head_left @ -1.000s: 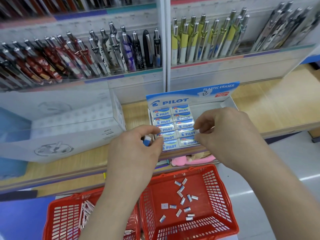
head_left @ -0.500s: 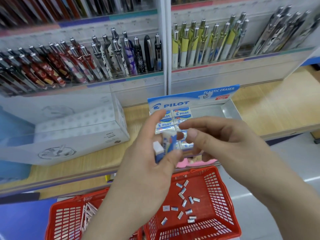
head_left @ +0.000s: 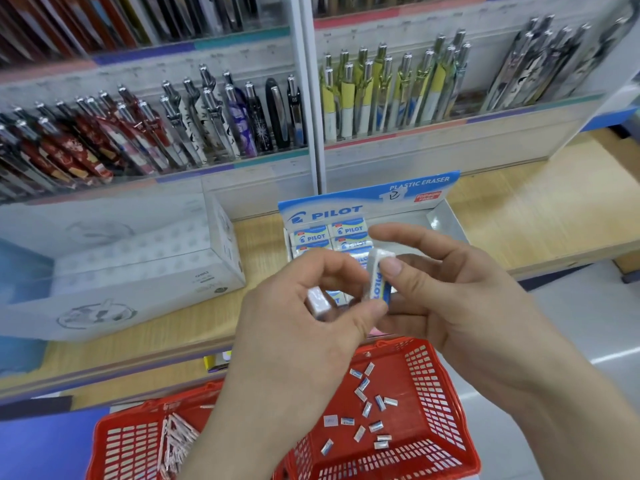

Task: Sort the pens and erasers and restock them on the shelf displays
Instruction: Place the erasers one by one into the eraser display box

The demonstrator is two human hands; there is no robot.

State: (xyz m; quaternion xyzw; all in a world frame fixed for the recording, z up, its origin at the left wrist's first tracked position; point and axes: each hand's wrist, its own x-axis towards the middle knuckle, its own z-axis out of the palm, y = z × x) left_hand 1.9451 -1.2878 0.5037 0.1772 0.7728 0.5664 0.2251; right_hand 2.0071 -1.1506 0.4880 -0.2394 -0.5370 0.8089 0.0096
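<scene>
The Pilot eraser (head_left: 377, 277) stands upright between the grips — right grip (head_left: 460, 299) pinching its sleeve, left grip (head_left: 298, 341) with its thumb under the lower end and fingers curled round a second eraser (head_left: 318, 301). Light, rubbery, sleeve probably slick — best pinched across the broad faces. Beyond the grips, the front rows of the display box (head_left: 329, 213) are hidden.

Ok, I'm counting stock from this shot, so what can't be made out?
Head view:
Pilot box: front eraser rows hidden behind left hand and right hand.
White eraser in the left hand: blurred, partly covered by fingers.
Left basket: contents blurred, cut by the bottom edge and forearm.
Right basket's loose erasers: labels too small.
</scene>
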